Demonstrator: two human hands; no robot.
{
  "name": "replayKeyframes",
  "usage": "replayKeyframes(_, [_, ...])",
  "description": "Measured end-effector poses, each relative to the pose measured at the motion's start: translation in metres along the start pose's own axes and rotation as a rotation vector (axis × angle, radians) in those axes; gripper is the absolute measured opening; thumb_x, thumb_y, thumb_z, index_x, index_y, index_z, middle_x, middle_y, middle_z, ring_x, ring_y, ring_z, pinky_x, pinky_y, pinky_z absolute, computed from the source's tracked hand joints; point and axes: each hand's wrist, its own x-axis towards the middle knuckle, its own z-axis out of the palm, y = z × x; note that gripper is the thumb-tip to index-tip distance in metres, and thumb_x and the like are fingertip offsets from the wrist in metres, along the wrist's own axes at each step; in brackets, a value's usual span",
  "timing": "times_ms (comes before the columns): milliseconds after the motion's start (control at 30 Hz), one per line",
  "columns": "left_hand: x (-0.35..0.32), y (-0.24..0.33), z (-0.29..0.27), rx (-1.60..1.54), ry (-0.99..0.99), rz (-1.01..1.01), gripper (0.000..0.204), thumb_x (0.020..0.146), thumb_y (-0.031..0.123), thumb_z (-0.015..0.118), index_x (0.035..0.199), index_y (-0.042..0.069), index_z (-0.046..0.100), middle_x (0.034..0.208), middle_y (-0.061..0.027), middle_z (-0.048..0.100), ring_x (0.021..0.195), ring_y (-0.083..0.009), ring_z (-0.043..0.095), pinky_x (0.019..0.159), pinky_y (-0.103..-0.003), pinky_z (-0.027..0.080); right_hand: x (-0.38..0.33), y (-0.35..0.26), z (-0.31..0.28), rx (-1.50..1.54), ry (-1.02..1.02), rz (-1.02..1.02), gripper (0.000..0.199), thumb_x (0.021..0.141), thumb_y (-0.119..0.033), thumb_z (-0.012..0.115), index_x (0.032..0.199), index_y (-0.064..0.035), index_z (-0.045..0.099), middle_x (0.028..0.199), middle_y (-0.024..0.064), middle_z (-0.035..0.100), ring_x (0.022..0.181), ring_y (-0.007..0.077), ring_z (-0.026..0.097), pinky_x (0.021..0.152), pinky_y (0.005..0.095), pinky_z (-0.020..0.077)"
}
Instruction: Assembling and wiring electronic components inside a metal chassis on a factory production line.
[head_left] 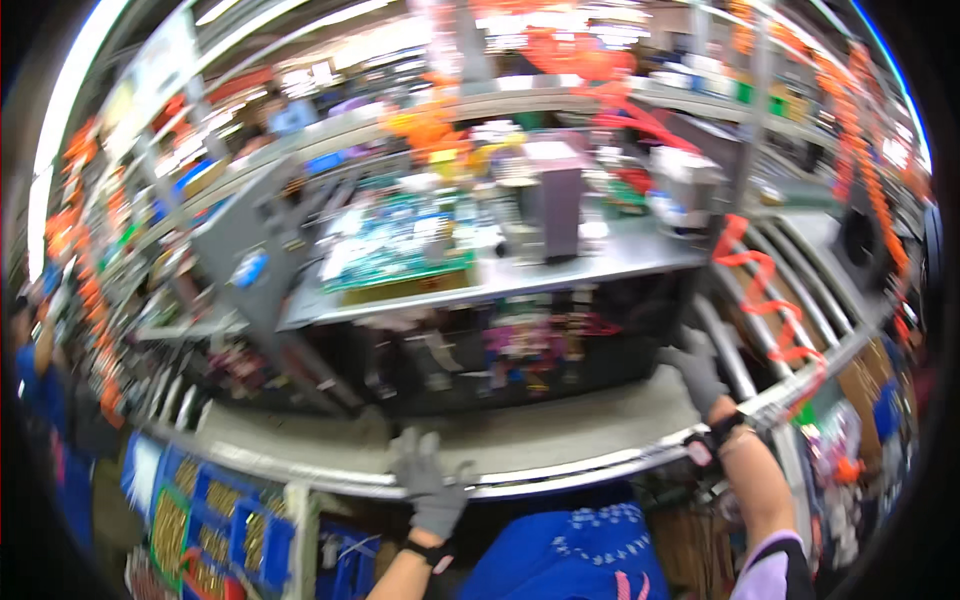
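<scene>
Both hands wear grey knit gloves: the left hand [432, 480] lies spread and released on the smooth grey conveyor belt [560, 425], the right hand [695, 368] open at its far edge. Beyond, a steel tabletop [600, 262] carries green circuit boards [400, 250], blurred, amid a crowded factory hall.

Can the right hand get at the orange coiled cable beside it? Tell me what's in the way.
Probably yes. The gloved right hand is raised over the grey belt, just left of the orange coiled cable hanging across the metal rails. Nothing visible lies between them, though the picture is blurred.
</scene>
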Motion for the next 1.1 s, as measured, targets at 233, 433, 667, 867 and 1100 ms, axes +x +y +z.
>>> replayKeyframes(233, [0.085, -0.063, -0.05, -0.018, 0.607, -0.185, 0.073, 0.085, 0.035, 0.064, 0.138, -0.005, 0.035, 0.142, -0.0278, 0.035, 0.133, -0.0455, 0.031, 0.11, -0.053, 0.024, 0.011, 0.084, -0.013, 0.164, 0.084, 0.132, 0.031, 0.083, -0.004, 0.057, 0.114, -0.0019, 0.062, 0.096, -0.0014, 0.061, 0.082, 0.0098, 0.055, 0.072, 0.0256, 0.046])
replayKeyframes(433, [0.19, -0.123, -0.081, 0.036, 0.638, -0.095, 0.069, 0.085, 0.024, 0.063, 0.137, -0.008, 0.031, 0.133, -0.03, 0.041, 0.125, -0.0454, 0.038, 0.106, -0.051, 0.03, 0.027, 0.104, -0.006, 0.147, 0.124, 0.11, 0.025, 0.084, -0.006, 0.054, 0.108, -0.0029, 0.063, 0.09, -0.0018, 0.06, 0.077, 0.0086, 0.053, 0.066, 0.0245, 0.0439])
replayKeyframes(667, [0.216, -0.159, -0.063, 0.258, 0.822, -0.01, 0.065, 0.085, 0.035, 0.062, 0.128, -0.007, 0.037, 0.122, -0.0299, 0.046, 0.114, -0.0466, 0.043, 0.099, -0.055, 0.033, 0.028, 0.079, 0.007, 0.078, 0.08, 0.281, 0.019, 0.085, -0.009, 0.059, 0.104, -0.008, 0.061, 0.081, -0.0049, 0.055, 0.066, 0.0051, 0.047, 0.053, 0.0226, 0.0372])
replayKeyframes(867, [0.223, -0.148, -0.069, 0.229, 0.876, -0.005, 0.063, 0.085, 0.041, 0.062, 0.124, -0.005, 0.044, 0.116, -0.0296, 0.05, 0.109, -0.0467, 0.047, 0.096, -0.054, 0.036, 0.017, 0.101, -0.012, 0.139, 0.143, 0.269, 0.016, 0.088, -0.017, 0.06, 0.103, -0.0109, 0.06, 0.07, -0.007, 0.052, 0.057, 0.0042, 0.045, 0.049, 0.0233, 0.035])
replayKeyframes(1100, [0.245, -0.101, 0.042, 0.008, 0.675, -0.013, 0.052, 0.089, 0.035, 0.063, 0.12, -0.005, 0.05, 0.108, -0.0216, 0.059, 0.102, -0.0348, 0.056, 0.092, -0.044, 0.043, -0.001, 0.059, 0.003, -0.401, -0.066, -0.14, 0.039, 0.085, 0.003, 0.058, 0.124, -0.001, 0.056, 0.116, 0.0113, 0.061, 0.108, 0.0219, 0.056, 0.091, 0.0344, 0.0483])
